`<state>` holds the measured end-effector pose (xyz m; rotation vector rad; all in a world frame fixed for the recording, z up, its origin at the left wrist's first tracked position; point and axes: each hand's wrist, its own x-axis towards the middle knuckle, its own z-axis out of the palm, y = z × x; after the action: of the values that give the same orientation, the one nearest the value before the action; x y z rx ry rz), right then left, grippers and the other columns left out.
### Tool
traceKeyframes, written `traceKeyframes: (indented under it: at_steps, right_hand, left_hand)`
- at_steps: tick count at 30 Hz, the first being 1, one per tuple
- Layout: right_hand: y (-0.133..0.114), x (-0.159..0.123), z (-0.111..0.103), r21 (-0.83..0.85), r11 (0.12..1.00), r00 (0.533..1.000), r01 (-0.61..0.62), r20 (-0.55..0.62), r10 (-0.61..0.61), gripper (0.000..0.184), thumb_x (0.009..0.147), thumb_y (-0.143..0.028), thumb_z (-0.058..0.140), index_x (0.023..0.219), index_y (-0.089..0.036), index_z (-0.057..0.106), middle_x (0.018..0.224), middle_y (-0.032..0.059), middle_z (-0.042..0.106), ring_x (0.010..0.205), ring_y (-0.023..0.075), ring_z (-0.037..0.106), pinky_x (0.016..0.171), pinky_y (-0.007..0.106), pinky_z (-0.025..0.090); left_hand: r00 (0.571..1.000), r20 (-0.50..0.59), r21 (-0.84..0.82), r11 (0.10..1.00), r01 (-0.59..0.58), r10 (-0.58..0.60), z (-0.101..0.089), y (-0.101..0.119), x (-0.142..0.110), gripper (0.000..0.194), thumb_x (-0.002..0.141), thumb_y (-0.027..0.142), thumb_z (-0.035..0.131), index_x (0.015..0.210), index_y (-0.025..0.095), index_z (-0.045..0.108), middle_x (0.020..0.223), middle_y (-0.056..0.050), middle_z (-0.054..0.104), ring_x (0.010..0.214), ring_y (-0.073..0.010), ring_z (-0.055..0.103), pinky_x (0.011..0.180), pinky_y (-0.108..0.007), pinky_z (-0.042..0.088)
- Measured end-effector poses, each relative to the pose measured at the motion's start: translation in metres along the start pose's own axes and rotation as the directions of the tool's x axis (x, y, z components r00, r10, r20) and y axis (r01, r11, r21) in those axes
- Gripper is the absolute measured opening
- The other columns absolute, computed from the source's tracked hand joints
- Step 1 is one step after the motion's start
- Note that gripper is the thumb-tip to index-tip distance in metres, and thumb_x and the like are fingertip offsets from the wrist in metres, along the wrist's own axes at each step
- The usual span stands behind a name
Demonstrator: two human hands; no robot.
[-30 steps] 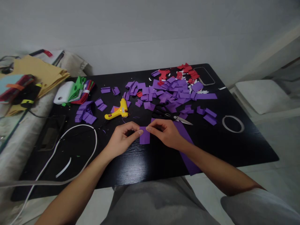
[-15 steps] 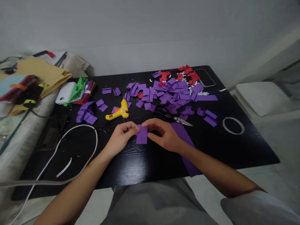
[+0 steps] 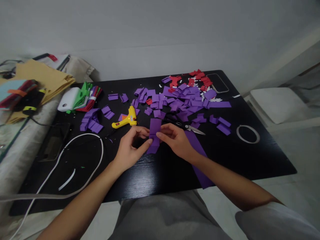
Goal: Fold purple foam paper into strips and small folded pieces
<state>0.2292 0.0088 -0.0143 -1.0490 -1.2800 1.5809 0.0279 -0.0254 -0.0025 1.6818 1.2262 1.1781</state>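
A small purple paper piece stands unfolded between both hands just above the black table. My left hand pinches its left edge with thumb and fingers. My right hand pinches its right edge. Under my right forearm lies a long purple paper strip. Black-handled scissors rest just beyond my right hand. A yellow glue gun lies beyond my left hand.
Several purple and red paper pieces litter the far middle of the table, with a smaller purple pile at the left. A white cable loops at the left. A tape ring lies right. A phone sits far right.
The purple piece has opened upward from a folded square into a taller strip. Both hands have risen slightly and stayed pinched on its edges.
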Motion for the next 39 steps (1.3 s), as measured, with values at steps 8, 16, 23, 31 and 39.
traceKeyframes:
  at_steps: [8, 16, 23, 31, 39]
  right_hand:
    - [-0.003, -0.006, 0.002, -0.144, 0.983, 0.994, 0.111, 0.027, -0.108, 0.026, 0.089, -0.043, 0.075, 0.095, -0.023, 0.059, 0.078, -0.0023, 0.067, 0.072, 0.0155, 0.069, 0.070, 0.030, 0.059]
    - [-0.003, -0.008, -0.004, -0.514, 0.709, 0.864, 0.484, 0.151, -0.480, 0.002, 0.091, -0.020, 0.072, 0.092, -0.022, 0.072, 0.103, 0.0067, 0.067, 0.101, 0.0203, 0.068, 0.094, 0.037, 0.054]
    - [-0.003, -0.007, -0.004, -0.474, 0.705, 0.849, 0.528, 0.256, -0.463, 0.009, 0.088, -0.013, 0.068, 0.088, -0.021, 0.065, 0.097, 0.0044, 0.067, 0.094, 0.0187, 0.067, 0.087, 0.034, 0.054]
    - [-0.009, 0.001, -0.013, -0.457, 0.737, 0.864, 0.498, 0.199, -0.462, 0.010, 0.085, -0.011, 0.067, 0.083, -0.020, 0.064, 0.094, 0.0033, 0.067, 0.088, 0.0171, 0.065, 0.083, 0.033, 0.052]
    - [-0.008, -0.005, -0.004, -0.416, 0.767, 0.869, 0.489, 0.152, -0.472, 0.006, 0.092, -0.024, 0.070, 0.096, -0.021, 0.067, 0.090, 0.0031, 0.068, 0.083, 0.0173, 0.064, 0.078, 0.033, 0.053]
  left_hand:
    - [0.996, 0.022, 0.161, 0.983, -0.083, 0.081, -0.002, -0.002, 0.003, 0.007, 0.094, 0.027, 0.071, 0.096, 0.020, 0.073, 0.105, -0.006, 0.071, 0.095, -0.0181, 0.068, 0.089, -0.034, 0.055]
    - [0.990, 0.046, 0.272, 0.952, -0.143, 0.136, -0.004, -0.004, 0.001, 0.005, 0.093, 0.025, 0.072, 0.096, 0.022, 0.075, 0.124, -0.008, 0.066, 0.119, -0.0222, 0.064, 0.107, -0.042, 0.051]
    - [0.977, 0.102, 0.262, 0.942, -0.210, 0.189, -0.004, -0.001, 0.002, 0.005, 0.093, 0.023, 0.072, 0.094, 0.022, 0.077, 0.142, -0.009, 0.058, 0.133, -0.0256, 0.057, 0.111, -0.045, 0.052]
    - [0.991, -0.031, 0.208, 0.971, -0.122, 0.131, -0.015, 0.002, 0.009, 0.005, 0.091, 0.027, 0.075, 0.091, 0.023, 0.078, 0.138, -0.007, 0.061, 0.132, -0.0266, 0.058, 0.112, -0.047, 0.052]
    - [0.997, -0.022, 0.122, 0.990, -0.069, 0.072, -0.011, 0.000, 0.008, 0.004, 0.090, 0.026, 0.076, 0.090, 0.022, 0.077, 0.134, -0.008, 0.064, 0.129, -0.0253, 0.060, 0.110, -0.045, 0.052]
